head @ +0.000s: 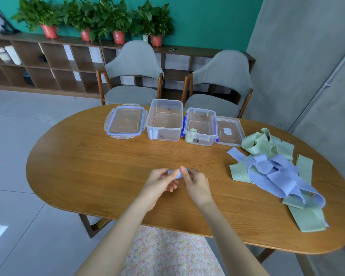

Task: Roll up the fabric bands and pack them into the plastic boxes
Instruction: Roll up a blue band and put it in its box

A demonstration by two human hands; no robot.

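My left hand [161, 181] and my right hand [195, 185] meet over the middle of the wooden table [100, 162], both pinching a small rolled blue fabric band [177, 174] between their fingertips. Most of the roll is hidden by my fingers. A heap of loose blue bands [275, 172] and green bands [267, 145] lies at the right. Two clear plastic boxes stand open at the far side: the larger box [165, 120] holds a pale roll in its near-left corner, the smaller box [200, 127] holds a rolled green band [192, 131].
A blue-rimmed lid [125, 122] lies left of the larger box and another lid [229, 130] lies right of the smaller one. Two grey chairs [132, 76] stand behind the table. Potted plants sit on a low shelf at the back wall.
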